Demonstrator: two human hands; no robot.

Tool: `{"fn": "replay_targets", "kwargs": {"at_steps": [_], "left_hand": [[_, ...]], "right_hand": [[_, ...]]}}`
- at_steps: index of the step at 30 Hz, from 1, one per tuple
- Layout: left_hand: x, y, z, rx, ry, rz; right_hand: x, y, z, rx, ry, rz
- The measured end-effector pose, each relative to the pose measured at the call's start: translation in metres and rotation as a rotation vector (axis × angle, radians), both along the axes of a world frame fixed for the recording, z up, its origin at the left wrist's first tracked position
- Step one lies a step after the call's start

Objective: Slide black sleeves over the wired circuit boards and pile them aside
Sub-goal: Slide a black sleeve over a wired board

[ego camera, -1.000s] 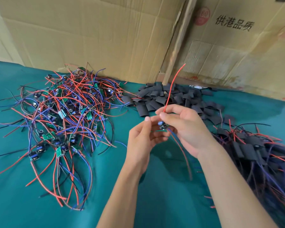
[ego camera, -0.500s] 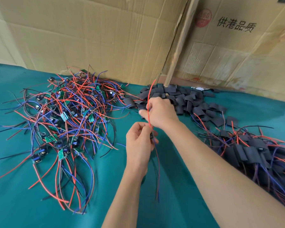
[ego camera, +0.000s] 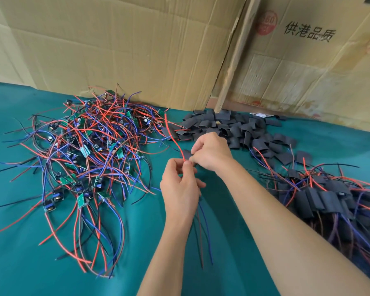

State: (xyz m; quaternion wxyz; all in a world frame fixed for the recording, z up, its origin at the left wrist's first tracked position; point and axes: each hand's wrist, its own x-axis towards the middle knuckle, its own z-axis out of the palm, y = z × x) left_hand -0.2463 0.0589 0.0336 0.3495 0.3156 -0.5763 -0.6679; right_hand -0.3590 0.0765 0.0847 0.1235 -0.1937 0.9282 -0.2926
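My left hand (ego camera: 181, 189) pinches a wired circuit board; the board itself is hidden in my fingers. Its red wire (ego camera: 173, 137) sticks up and away, and its blue and dark wires (ego camera: 205, 227) hang down onto the cloth. My right hand (ego camera: 212, 151) pinches a black sleeve (ego camera: 186, 154) right at the base of the red wire, touching my left fingertips. A heap of loose black sleeves (ego camera: 233, 129) lies just behind my hands. Bare boards with tangled wires (ego camera: 88, 150) are piled at the left. Sleeved boards (ego camera: 320, 199) are piled at the right.
Everything lies on a green cloth (ego camera: 30, 263). Flattened cardboard boxes (ego camera: 137, 50) stand along the back edge, with a wooden strip (ego camera: 233, 54) between them. Bare cloth shows in front of my arms.
My right hand reached back to the sleeve heap, picked up a black sleeve and brought it to the wire in my left hand. The red wire has swung left.
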Motion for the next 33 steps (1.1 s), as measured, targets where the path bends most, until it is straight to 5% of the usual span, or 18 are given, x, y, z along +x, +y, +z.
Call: {"fn": "replay_targets", "kwargs": {"at_steps": [11, 22, 24, 30, 33], "left_hand": [[-0.003, 0.007, -0.002, -0.209, -0.196, -0.087], [0.001, 0.007, 0.0, -0.161, -0.114, -0.081], [0.001, 0.008, 0.001, -0.163, -0.12, -0.068], [0.001, 0.014, 0.002, -0.244, -0.167, -0.238], [0.002, 0.015, 0.002, -0.259, -0.167, -0.266]], "right_hand": [[0.026, 0.063, -0.005, 0.145, 0.126, 0.163], [0.046, 0.08, -0.031, 0.032, 0.377, 0.156], [0.045, 0.086, -0.035, -0.121, 0.351, 0.064], [0.028, 0.112, -0.021, -1.041, -0.181, -0.33], [0.021, 0.124, -0.013, -1.304, -0.326, -0.39]]}}
